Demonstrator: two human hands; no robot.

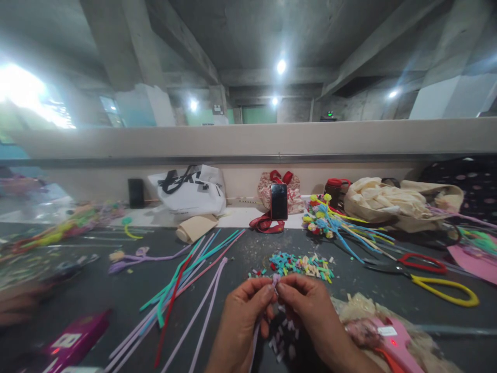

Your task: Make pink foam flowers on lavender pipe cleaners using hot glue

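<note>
My left hand (243,321) and my right hand (310,311) meet at the fingertips over the dark table, pinching the curled tip of a pale lilac pipe cleaner (275,280). Its stem runs down between my hands. Just beyond my fingers lies a pile of small cut pieces (303,264) in teal, red and cream. More small pieces lie under my hands.
Long pipe cleaners (186,280) in teal, red and lilac lie at left. Red and yellow scissors (427,274) sit at right, a pink glue gun (392,336) at lower right. A phone (278,202), bags and finished flowers (330,220) line the back ledge. A pink box (73,344) is lower left.
</note>
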